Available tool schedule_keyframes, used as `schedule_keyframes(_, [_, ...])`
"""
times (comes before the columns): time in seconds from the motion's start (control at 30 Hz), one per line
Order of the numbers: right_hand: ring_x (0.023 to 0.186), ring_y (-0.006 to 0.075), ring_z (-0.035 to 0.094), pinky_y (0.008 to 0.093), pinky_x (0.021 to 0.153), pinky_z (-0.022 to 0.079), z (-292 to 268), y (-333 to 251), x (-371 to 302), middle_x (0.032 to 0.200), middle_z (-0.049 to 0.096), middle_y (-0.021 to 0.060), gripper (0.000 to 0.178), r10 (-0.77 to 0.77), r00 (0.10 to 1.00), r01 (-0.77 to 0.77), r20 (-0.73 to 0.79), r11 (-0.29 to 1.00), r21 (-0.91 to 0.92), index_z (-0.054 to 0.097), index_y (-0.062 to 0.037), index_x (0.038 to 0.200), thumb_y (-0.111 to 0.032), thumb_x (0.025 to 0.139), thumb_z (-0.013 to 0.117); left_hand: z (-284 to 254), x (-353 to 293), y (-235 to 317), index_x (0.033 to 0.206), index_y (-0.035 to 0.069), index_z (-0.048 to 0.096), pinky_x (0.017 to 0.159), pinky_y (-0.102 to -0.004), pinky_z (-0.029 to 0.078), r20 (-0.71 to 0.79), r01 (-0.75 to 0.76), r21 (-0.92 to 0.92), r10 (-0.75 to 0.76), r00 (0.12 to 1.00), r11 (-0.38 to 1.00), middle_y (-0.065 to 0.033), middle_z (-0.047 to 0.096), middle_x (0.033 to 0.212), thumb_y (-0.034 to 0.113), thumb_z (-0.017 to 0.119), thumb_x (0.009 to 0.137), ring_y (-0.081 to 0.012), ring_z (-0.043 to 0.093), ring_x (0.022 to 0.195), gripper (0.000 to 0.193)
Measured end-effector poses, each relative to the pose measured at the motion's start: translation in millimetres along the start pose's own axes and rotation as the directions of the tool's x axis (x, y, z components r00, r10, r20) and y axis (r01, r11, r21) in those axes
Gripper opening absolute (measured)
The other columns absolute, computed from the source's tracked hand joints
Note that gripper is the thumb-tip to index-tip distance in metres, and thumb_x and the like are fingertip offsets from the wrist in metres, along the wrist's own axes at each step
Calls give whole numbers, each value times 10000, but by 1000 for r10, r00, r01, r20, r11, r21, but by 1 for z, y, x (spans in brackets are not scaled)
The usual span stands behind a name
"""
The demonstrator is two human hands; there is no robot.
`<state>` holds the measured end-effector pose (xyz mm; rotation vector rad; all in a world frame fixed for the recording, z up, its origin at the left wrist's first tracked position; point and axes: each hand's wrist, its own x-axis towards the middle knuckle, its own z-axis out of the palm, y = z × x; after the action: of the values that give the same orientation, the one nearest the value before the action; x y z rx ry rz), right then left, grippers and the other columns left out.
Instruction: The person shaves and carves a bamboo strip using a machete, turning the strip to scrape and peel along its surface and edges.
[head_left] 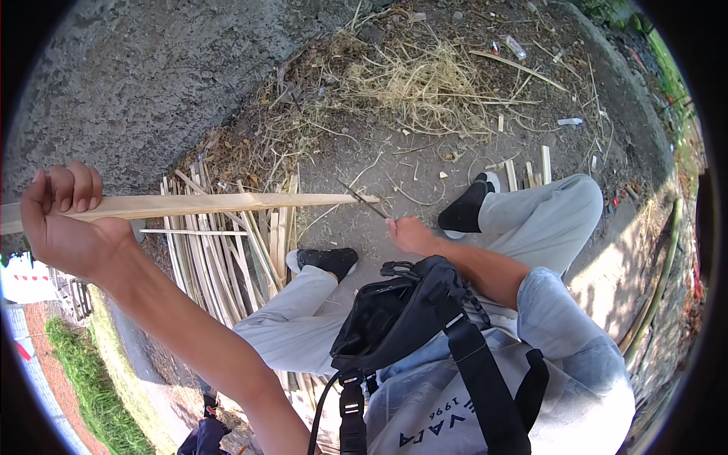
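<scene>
Out at nine o'clock, my left hand (67, 220) was wrapped fully round the thick end of a long split bamboo strip (220, 203), fingers curled over the top and thumb beneath, so nothing of the palm showed open. I held it level and raised, I judge, so that the strip ran straight across my lap toward three o'clock and its thin end came within reach of the other hand. My right hand (412, 235) sat near the middle of the view, just above the black bag (402, 311) strapped to my chest, closed on the handle of a slim dark knife (362, 199); the handle itself was hidden inside my fist, so how tightly I gripped it I cannot tell. The blade pointed up toward eleven o'clock and met the tapered tip of the strip, touching or very nearly so.

Below the strip, at about eight o'clock from the blade, a heap of pale cut strips (220, 258) lay fanned on the dirt beside my left shoe (327, 260), close enough, it seemed, to drop or draw pieces without shifting. My right shoe (469, 206) was planted at two o'clock, knees spread to leave working room between them. A tangle of dry shavings (425, 83) lay well apart at twelve o'clock.
</scene>
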<state>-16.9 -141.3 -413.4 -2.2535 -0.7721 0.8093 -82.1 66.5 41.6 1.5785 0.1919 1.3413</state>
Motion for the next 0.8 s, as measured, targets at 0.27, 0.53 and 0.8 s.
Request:
schedule_keyframes(0.27, [758, 463, 593, 520, 753, 476, -10, -32, -15, 745, 602, 285, 519, -103, 995, 104, -8, 992, 67, 640, 36, 769, -362, 945, 359, -8, 2, 2, 576, 127, 276, 431, -253, 206, -21, 11, 9, -11, 1000, 1000, -4, 240, 523, 110, 459, 816, -100, 261, 448, 302])
schedule_keyframes(0.53, [706, 454, 591, 510, 703, 472, -40, -35, 5, 687, 593, 270, 536, -11, 992, 4, 127, 999, 54, 629, 42, 751, -382, 948, 366, 4, -4, -9, 585, 117, 280, 438, -258, 209, -110, -20, 40, 24, 994, 999, -11, 243, 519, 85, 456, 805, -110, 252, 452, 283])
schedule_keyframes(0.8, [658, 458, 577, 513, 632, 453, -73, -92, -16, 655, 577, 257, 528, -281, 934, 339, -222, 893, 297, 609, 15, 719, -377, 961, 352, 29, -7, 5, 576, 126, 240, 438, -267, 204, -157, -77, 127, 97, 983, 989, -21, 231, 511, 51, 427, 784, -113, 218, 445, 289])
